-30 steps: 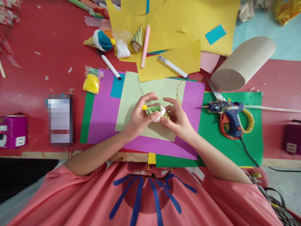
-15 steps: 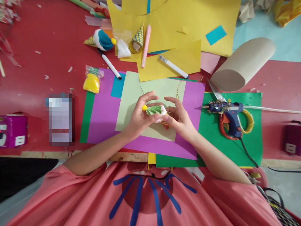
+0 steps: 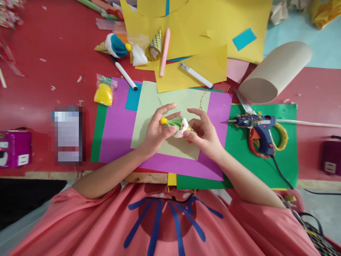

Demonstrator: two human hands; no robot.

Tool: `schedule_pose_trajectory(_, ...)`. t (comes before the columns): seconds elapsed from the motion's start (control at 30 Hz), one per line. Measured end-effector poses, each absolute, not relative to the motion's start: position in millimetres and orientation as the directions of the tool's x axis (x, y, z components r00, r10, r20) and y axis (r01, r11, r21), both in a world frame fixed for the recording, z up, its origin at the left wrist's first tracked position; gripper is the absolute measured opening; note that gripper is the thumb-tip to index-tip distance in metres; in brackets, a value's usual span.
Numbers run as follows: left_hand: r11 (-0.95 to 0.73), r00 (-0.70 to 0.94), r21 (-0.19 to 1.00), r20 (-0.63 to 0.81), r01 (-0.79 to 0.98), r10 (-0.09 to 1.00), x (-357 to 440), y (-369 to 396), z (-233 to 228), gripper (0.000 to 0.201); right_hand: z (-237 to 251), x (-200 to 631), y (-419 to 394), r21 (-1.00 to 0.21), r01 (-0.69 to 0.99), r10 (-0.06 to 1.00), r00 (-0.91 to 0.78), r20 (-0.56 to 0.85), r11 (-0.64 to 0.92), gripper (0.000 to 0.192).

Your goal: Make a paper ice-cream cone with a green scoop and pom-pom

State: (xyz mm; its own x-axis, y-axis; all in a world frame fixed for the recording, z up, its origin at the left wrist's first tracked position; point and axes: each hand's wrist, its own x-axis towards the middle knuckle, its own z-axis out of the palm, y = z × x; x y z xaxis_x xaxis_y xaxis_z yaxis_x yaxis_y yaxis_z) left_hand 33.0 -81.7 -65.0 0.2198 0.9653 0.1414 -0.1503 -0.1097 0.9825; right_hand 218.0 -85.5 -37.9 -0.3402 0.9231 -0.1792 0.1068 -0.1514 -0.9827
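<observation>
A small paper ice-cream cone craft, with a green swirl, a white band and a yellow ball at its tip, lies sideways between my two hands. My left hand grips its green end, thumb against the white band. My right hand holds the patterned cone end, fingers curled around it. Both hands hover over a pale green sheet lying on purple paper.
A blue glue gun rests on green paper to the right, beside a cardboard roll. Behind lie yellow sheets, two white markers, a pink stick, a finished blue cone and a yellow bag.
The craft has been turned slightly in my hands; the white band now faces more toward me. My hands stay in the same place.
</observation>
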Motion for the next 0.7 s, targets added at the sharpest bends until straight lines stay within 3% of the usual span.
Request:
schedule_pose_trajectory(0.17,-0.137,0.196,0.988,0.148,-0.069,0.969,31.9,-82.8,-65.0,0.061,-35.8,216.1,-88.1,-0.965,0.253,0.950,-0.280,-0.135,-0.063,0.061)
schedule_pose_trajectory(0.27,-0.130,0.217,0.990,0.114,0.059,0.969,32.4,-87.5,-60.2,0.051,-35.1,214.4,-89.5,-0.950,0.310,0.954,-0.269,-0.131,-0.043,0.062)
schedule_pose_trajectory(0.43,-0.113,0.200,0.987,0.088,0.116,0.976,33.9,-90.2,-53.4,0.030,-34.8,213.0,-89.8,-0.944,0.329,0.958,-0.263,-0.118,-0.026,0.059)
schedule_pose_trajectory(0.7,-0.134,0.173,0.980,0.108,0.146,0.979,36.2,-87.1,-51.9,0.025,-37.5,214.2,-88.9,-0.952,0.298,0.950,-0.272,-0.154,-0.069,0.059)
